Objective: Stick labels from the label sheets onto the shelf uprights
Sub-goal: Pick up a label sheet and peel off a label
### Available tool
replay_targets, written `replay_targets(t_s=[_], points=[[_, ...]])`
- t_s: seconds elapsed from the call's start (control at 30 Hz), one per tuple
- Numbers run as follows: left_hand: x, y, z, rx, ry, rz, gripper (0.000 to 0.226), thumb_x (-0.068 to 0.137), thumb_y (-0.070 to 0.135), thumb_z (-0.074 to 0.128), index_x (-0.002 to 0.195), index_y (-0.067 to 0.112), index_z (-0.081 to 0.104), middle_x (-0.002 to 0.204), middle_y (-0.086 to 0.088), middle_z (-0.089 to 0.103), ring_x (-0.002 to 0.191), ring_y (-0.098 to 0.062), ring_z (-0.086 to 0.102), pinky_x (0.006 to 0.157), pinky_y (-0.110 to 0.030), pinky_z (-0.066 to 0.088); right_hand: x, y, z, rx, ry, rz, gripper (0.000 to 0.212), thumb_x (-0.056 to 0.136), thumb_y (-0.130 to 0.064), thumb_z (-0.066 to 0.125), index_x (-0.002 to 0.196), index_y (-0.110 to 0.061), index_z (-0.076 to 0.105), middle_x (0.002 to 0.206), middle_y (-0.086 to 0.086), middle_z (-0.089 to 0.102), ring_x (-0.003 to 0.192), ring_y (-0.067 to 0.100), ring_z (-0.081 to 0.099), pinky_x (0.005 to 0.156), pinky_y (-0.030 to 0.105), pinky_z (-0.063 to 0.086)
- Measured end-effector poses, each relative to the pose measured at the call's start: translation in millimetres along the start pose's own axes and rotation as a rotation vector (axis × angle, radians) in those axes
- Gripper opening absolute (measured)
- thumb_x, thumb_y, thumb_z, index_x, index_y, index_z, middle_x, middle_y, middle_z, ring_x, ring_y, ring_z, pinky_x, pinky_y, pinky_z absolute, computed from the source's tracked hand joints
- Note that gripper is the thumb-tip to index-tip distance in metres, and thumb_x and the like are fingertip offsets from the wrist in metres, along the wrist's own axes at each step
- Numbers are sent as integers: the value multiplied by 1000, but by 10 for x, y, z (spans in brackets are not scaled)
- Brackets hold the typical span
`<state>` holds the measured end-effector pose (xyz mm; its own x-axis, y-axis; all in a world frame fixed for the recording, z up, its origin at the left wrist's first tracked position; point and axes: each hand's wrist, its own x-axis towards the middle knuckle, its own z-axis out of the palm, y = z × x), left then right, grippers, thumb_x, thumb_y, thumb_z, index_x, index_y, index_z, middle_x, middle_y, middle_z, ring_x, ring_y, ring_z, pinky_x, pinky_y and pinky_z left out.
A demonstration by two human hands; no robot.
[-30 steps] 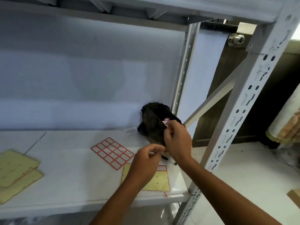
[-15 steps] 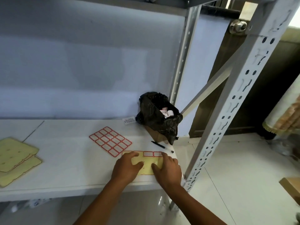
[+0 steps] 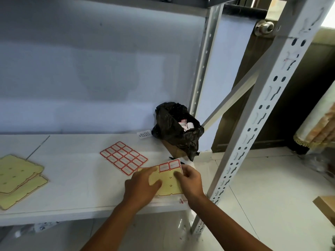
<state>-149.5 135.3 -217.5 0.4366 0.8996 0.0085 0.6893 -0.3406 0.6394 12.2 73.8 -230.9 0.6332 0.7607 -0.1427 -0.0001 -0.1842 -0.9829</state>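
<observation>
A nearly used label sheet point(image 3: 167, 180), yellow backing with two red-bordered labels left at its top edge, is lifted slightly off the white shelf point(image 3: 76, 187). My left hand point(image 3: 142, 185) presses on its left part. My right hand point(image 3: 190, 180) grips its right edge, thumb on top. A full sheet of red-bordered labels point(image 3: 124, 157) lies just behind. The perforated front upright point(image 3: 257, 124) rises to the right of my right hand; the rear upright point(image 3: 203, 60) stands behind the black bag.
A black plastic bag point(image 3: 176, 127) lining a small box holds crumpled paper scraps at the shelf's back right. Empty yellow backing sheets point(image 3: 16, 178) are stacked at the far left. A black pen tip shows behind the held sheet. A door with a knob point(image 3: 264, 28) stands beyond.
Both hands dropped from the black bag to the nearly used sheet on the shelf. Since then the right hand has taken its right edge and raised it a little.
</observation>
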Motion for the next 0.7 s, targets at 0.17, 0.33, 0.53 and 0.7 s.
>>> replay_targets(t_s=[0.17, 0.33, 0.53, 0.7], points=[[27, 480, -502, -182, 236, 287, 45, 93, 47, 63, 135, 33, 64, 138, 13, 63, 117, 0, 54, 86, -17, 41, -266, -697, -86, 152, -124, -138, 18, 99, -5, 67, 104, -17, 80, 88, -3, 84, 78, 8, 78, 64, 19, 59], [-72, 805, -845, -210, 331, 401, 43, 92, 51, 63, 132, 34, 67, 132, 16, 67, 111, 3, 56, 86, -10, 43, -609, -1335, -187, 222, -220, -283, 19, 100, -11, 67, 109, -20, 82, 97, -2, 84, 88, 12, 78, 81, 32, 63], [-301, 1180, -1270, -234, 377, 534, 29, 93, 53, 62, 116, 41, 73, 104, 27, 70, 97, 3, 65, 81, -21, 53, -858, -1816, -434, 51, -204, -460, 18, 101, -24, 66, 100, -27, 84, 95, 5, 80, 84, 19, 75, 68, 24, 59], [-394, 1354, -1452, -237, 308, 560, 24, 92, 47, 67, 112, 37, 77, 96, 25, 73, 91, 6, 66, 74, -10, 51, -946, -1983, -604, -61, -248, -599, 18, 102, -22, 65, 98, -27, 81, 91, 5, 78, 83, 17, 74, 72, 26, 58]])
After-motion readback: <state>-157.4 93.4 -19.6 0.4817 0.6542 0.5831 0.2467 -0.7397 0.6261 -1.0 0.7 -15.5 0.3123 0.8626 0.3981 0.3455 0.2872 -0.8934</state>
